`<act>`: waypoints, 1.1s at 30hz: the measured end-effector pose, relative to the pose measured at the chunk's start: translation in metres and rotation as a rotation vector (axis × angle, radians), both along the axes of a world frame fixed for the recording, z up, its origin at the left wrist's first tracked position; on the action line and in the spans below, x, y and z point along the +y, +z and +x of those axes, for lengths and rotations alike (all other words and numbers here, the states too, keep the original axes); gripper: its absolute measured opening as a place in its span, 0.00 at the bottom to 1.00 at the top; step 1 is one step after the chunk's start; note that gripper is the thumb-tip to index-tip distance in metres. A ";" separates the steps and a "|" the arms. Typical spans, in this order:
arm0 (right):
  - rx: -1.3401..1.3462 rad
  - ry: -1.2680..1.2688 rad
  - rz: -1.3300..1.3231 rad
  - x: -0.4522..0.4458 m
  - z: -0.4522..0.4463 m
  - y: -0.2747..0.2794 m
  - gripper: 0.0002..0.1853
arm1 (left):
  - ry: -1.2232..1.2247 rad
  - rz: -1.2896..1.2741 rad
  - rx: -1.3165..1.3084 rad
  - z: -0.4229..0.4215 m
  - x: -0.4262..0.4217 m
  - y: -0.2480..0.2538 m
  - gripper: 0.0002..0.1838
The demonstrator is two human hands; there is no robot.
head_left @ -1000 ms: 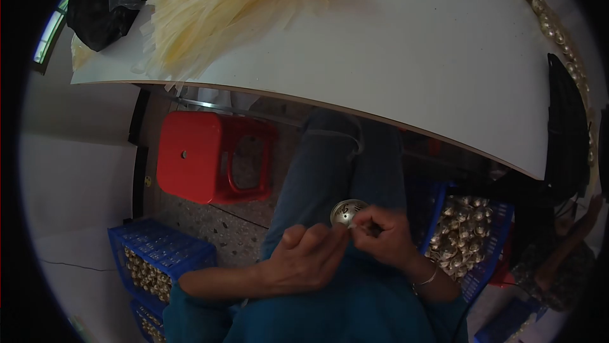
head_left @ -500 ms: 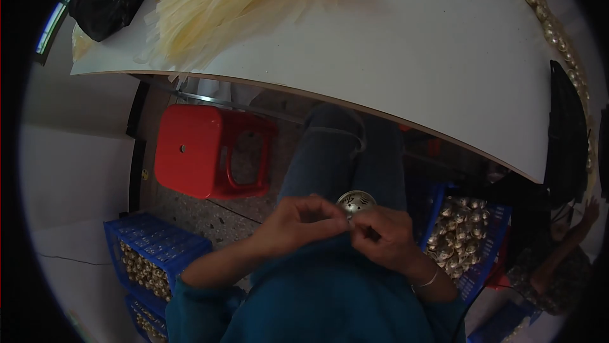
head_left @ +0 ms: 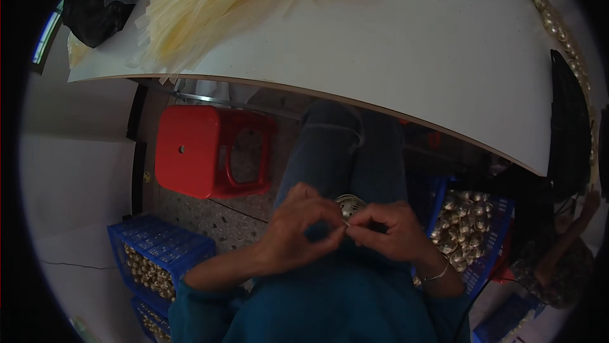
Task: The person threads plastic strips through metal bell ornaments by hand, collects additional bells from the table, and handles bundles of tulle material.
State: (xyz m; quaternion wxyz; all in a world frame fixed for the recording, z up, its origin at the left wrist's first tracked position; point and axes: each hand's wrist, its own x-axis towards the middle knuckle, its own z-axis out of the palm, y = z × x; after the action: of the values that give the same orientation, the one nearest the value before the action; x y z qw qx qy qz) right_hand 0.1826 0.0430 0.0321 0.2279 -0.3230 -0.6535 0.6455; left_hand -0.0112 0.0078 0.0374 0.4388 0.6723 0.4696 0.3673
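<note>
silvery round ornament (head_left: pixel 348 203) over lap, just past fingertips at twelve o'clock, partly hidden by hands. left hand (head_left: pixel 298 229): thumb and forefinger clamped on thin pale piece (head_left: pixel 346 223), too small to make out. right hand (head_left: pixel 390 234): same pinch, tips meeting left's. from hands: red stool (head_left: pixel 187 149) at ten o'clock, blue crate (head_left: pixel 495 248) of shiny ornaments (head_left: pixel 462 225) at three, white table (head_left: pixel 431 57) at one, yellow ribbons (head_left: pixel 209 16) at eleven.

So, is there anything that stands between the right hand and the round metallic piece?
Nothing visible stands between them: the right hand is close beside the round metallic piece. The piece's near edge is hidden, so I cannot tell whether they touch.
</note>
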 end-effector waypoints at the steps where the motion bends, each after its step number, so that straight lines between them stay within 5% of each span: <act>1: 0.011 -0.012 -0.026 0.000 0.001 -0.003 0.06 | -0.005 0.093 0.052 0.000 0.001 0.001 0.10; 3: 0.023 -0.028 -0.051 -0.001 0.001 -0.005 0.05 | -0.013 0.187 0.104 0.001 0.001 0.004 0.11; 5: -0.041 -0.177 0.406 -0.004 -0.005 -0.004 0.06 | -0.006 0.287 0.207 0.004 -0.005 0.007 0.13; 9: -0.131 -0.307 0.728 -0.013 -0.011 -0.008 0.07 | 0.105 0.479 0.349 0.017 -0.019 0.001 0.16; 12: 0.002 -0.331 0.630 -0.011 -0.009 -0.008 0.07 | 0.126 0.490 0.315 0.020 -0.020 0.004 0.15; 14: 0.137 -0.321 0.438 -0.012 -0.009 -0.007 0.07 | 0.183 0.089 -0.041 0.020 -0.019 0.011 0.14; 18: 0.211 -0.280 0.391 -0.012 -0.010 -0.006 0.06 | 0.060 -0.012 -0.175 0.011 -0.008 0.011 0.13; 21: 0.240 -0.311 0.322 -0.015 -0.012 -0.006 0.05 | 0.038 0.068 -0.124 0.012 -0.008 0.010 0.15; 23: 0.216 -0.321 0.280 -0.015 -0.013 -0.001 0.05 | 0.155 0.388 0.160 0.016 -0.010 0.009 0.16; 26: 0.125 -0.236 0.144 -0.013 -0.006 0.006 0.06 | 0.183 0.532 0.346 0.017 -0.012 0.012 0.13; 29: 0.275 -0.139 -0.217 -0.007 -0.002 0.013 0.07 | 0.129 0.622 0.400 0.016 -0.008 0.015 0.12; 33: 0.129 -0.046 -0.204 -0.003 0.001 0.024 0.07 | 0.180 0.545 0.213 0.022 -0.009 0.007 0.13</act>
State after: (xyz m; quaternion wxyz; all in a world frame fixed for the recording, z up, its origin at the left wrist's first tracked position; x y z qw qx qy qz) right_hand 0.1839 0.0397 0.0557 0.2503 -0.3170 -0.5610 0.7226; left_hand 0.0104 -0.0010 0.0439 0.1563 0.7558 0.4548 0.4445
